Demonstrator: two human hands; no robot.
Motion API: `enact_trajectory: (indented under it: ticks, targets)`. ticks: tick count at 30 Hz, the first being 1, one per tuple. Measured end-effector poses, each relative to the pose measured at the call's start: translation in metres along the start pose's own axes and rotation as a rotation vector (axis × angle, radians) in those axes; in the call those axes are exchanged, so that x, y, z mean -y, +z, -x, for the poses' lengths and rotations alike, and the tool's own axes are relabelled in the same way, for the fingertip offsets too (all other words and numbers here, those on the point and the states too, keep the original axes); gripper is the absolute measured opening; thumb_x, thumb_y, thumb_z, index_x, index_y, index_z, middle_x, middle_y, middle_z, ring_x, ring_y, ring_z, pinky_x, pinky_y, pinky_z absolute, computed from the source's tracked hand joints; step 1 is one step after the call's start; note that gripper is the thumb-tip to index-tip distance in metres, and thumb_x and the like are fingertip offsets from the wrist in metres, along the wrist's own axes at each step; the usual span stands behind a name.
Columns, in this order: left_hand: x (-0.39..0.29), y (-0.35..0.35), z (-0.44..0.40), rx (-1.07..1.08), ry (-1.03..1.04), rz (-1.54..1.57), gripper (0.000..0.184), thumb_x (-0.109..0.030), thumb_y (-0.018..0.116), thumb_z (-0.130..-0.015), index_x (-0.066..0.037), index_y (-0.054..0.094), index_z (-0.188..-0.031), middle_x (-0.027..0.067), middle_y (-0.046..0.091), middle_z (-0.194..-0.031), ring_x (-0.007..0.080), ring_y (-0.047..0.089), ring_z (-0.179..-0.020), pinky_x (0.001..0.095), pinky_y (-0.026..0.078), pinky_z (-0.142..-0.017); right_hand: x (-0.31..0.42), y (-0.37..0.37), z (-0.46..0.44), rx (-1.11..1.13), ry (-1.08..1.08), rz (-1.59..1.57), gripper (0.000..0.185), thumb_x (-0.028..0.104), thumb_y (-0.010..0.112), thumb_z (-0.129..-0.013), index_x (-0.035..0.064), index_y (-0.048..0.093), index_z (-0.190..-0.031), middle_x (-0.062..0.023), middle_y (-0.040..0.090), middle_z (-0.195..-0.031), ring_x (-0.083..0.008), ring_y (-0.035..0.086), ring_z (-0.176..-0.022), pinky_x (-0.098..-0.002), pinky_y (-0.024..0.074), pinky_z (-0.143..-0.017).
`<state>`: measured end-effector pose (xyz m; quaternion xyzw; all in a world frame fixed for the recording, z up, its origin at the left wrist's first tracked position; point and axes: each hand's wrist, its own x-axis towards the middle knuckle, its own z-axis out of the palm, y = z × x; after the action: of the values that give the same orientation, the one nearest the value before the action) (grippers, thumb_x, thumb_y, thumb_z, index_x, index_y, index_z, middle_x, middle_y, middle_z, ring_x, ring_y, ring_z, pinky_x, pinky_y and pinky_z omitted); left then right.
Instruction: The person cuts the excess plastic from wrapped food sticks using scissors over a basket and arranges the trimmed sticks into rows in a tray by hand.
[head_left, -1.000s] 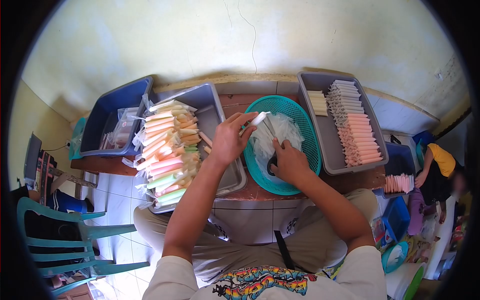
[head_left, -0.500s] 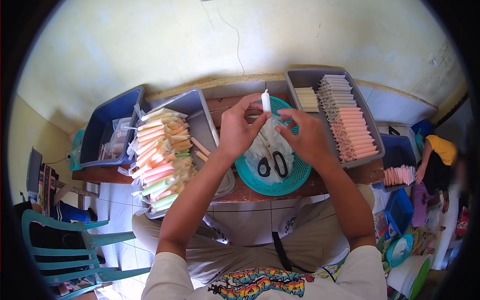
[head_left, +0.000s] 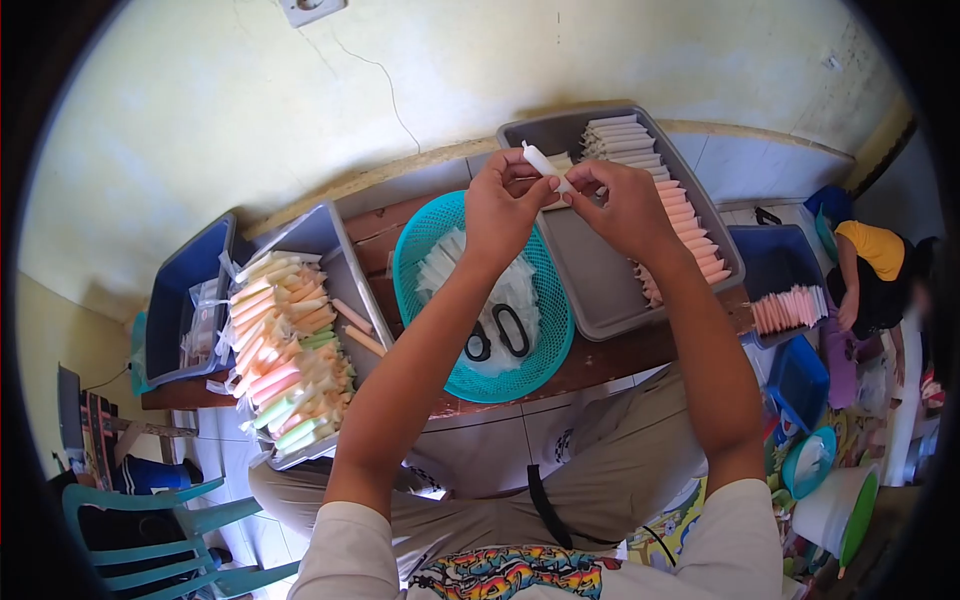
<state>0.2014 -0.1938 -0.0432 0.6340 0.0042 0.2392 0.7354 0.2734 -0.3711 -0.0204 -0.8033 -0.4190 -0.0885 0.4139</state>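
Note:
A short white tube-shaped packet (head_left: 541, 160) is held between my two hands, over the left edge of the right grey tray (head_left: 590, 290). My left hand (head_left: 505, 205) grips it with thumb and fingers. The fingertips of my right hand (head_left: 622, 205) pinch its lower end. Below my left forearm, black-handled scissors (head_left: 512, 330) lie on clear plastic scraps (head_left: 455, 265) in a turquoise basket (head_left: 557, 345); my forearm hides part of them. White packets (head_left: 620, 140) and pink packets (head_left: 690, 225) lie in rows in the right tray.
Orange, pink and green packets (head_left: 285, 340) fill much of the left grey tray (head_left: 350, 260). Blue bins (head_left: 165, 320) stand at far left and right. A teal chair (head_left: 140, 550) is at lower left. A person in a yellow top (head_left: 872, 250) is at far right.
The scissors were released into the basket. My right hand has joined my left on the white packet, and both have moved right to the grey tray. The view has turned right.

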Motion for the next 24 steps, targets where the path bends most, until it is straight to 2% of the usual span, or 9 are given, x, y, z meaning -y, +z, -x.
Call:
enact_trajectory:
  ticks: [4,6,9,11,15,17,18,20,24]
  targets:
    - [0.023,-0.001,-0.009,-0.016,0.012,-0.127,0.035,-0.001,0.079,-0.095,0.004,0.063,-0.126,0.0132,0.077,-0.110,0.0173,0.078,-0.098,0.0294,0.065,-0.081,-0.030,-0.005,-0.006,0.040,-0.039,0.024,0.019,0.012,0.081,-0.091,0.0033,0.075,-0.107,-0.0124,0.079,-0.098,-0.0245,0.076,-0.087,-0.0366,0.0580,-0.077]
    - [0.028,-0.002,-0.013,-0.005,0.027,-0.148,0.035,-0.002,0.080,-0.094,0.002,0.065,-0.125,0.0129,0.078,-0.110,0.0165,0.078,-0.097,0.0287,0.064,-0.080,-0.044,-0.004,-0.009,0.049,-0.029,0.094,0.018,0.016,0.080,-0.089,0.0034,0.075,-0.100,-0.0150,0.077,-0.092,-0.0322,0.075,-0.086,-0.0426,0.0595,-0.080]
    - [0.029,-0.004,-0.019,-0.025,0.128,-0.508,0.034,-0.006,0.083,-0.092,-0.001,0.069,-0.122,0.0145,0.078,-0.108,0.0215,0.079,-0.096,0.0329,0.063,-0.081,-0.060,0.002,-0.013,0.053,0.004,0.173,0.016,0.015,0.078,-0.089,0.0045,0.073,-0.100,-0.0144,0.074,-0.093,-0.0347,0.074,-0.090,-0.0448,0.0588,-0.080]
    - [0.032,-0.005,-0.021,0.039,0.266,-0.890,0.034,-0.012,0.082,-0.091,-0.002,0.071,-0.121,0.0165,0.077,-0.108,0.0298,0.076,-0.103,0.0397,0.060,-0.093,-0.069,0.009,-0.016,0.076,0.036,0.257,0.015,0.014,0.076,-0.089,0.0053,0.073,-0.100,-0.0143,0.074,-0.096,-0.0355,0.073,-0.093,-0.0455,0.0588,-0.082]
    - [0.053,-0.007,-0.023,0.084,0.370,-1.069,0.031,-0.020,0.079,-0.095,-0.005,0.074,-0.122,0.0155,0.077,-0.115,0.0317,0.073,-0.113,0.0464,0.056,-0.101,-0.082,0.021,-0.020,0.142,0.075,0.416,0.012,0.008,0.070,-0.090,0.0057,0.071,-0.102,-0.0150,0.072,-0.103,-0.0369,0.072,-0.103,-0.0482,0.0587,-0.088]
    - [0.064,-0.008,-0.024,0.110,0.494,-1.216,0.028,-0.025,0.076,-0.097,-0.007,0.077,-0.119,0.0135,0.077,-0.112,0.0306,0.066,-0.124,0.0520,0.043,-0.118,-0.095,0.030,-0.021,0.148,0.029,0.425,0.012,0.006,0.068,-0.090,0.0047,0.071,-0.102,-0.0154,0.072,-0.104,-0.0371,0.072,-0.104,-0.0489,0.0588,-0.089]
    - [0.064,-0.008,-0.026,0.112,0.489,-1.218,0.028,-0.025,0.076,-0.097,-0.007,0.077,-0.119,0.0135,0.077,-0.112,0.0306,0.066,-0.124,0.0520,0.043,-0.118,-0.100,0.034,-0.022,0.156,-0.018,0.434,0.013,0.003,0.066,-0.090,0.0037,0.071,-0.102,-0.0159,0.072,-0.104,-0.0372,0.071,-0.105,-0.0496,0.0588,-0.090]
    - [0.065,-0.008,-0.029,0.237,0.417,-1.280,0.027,-0.031,0.070,-0.100,-0.007,0.081,-0.109,0.0123,0.077,-0.109,0.0300,0.064,-0.127,0.0578,0.024,-0.129,-0.112,0.041,-0.022,0.185,-0.025,0.443,0.013,0.002,0.064,-0.090,0.0030,0.071,-0.101,-0.0164,0.072,-0.105,-0.0375,0.071,-0.106,-0.0498,0.0589,-0.091]
    - [0.046,-0.005,-0.039,0.507,0.212,-1.373,0.035,-0.034,0.061,-0.104,-0.007,0.083,-0.099,0.0123,0.078,-0.108,0.0292,0.064,-0.125,0.0608,0.012,-0.131,-0.118,0.053,-0.015,0.256,-0.011,0.502,0.015,0.004,0.058,-0.094,0.0034,0.072,-0.101,-0.0173,0.072,-0.107,-0.0382,0.071,-0.110,-0.0502,0.0593,-0.091]
